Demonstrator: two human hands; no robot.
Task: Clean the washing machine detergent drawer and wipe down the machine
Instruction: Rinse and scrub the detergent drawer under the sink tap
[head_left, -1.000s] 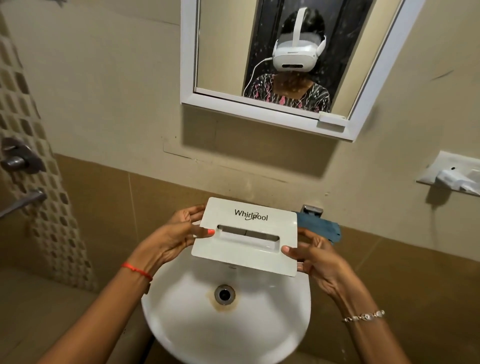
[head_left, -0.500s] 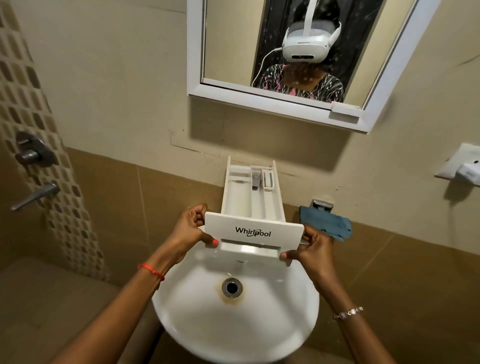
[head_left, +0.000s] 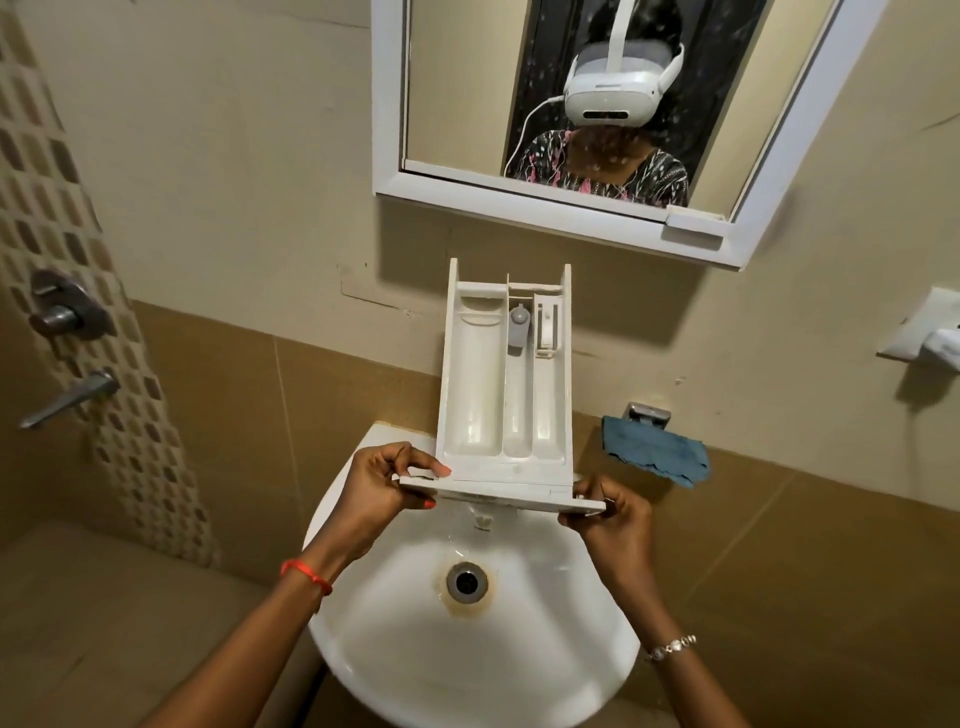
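Gripping the detergent drawer (head_left: 504, 395) by its faceplate above the sink (head_left: 395, 654): left hand (head_left: 379, 491), right hand (head_left: 615, 525), fingers (head_left: 428, 469) curled.

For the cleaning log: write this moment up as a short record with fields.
item: detergent drawer, three compartments, open side toward the camera
position: held over the washbasin, beyond its drain
left hand: grips the front panel's left end
right hand: grips the panel's right end
cloth: blue cloth by a metal wall fitting, right of the basin
mirror: on the wall above
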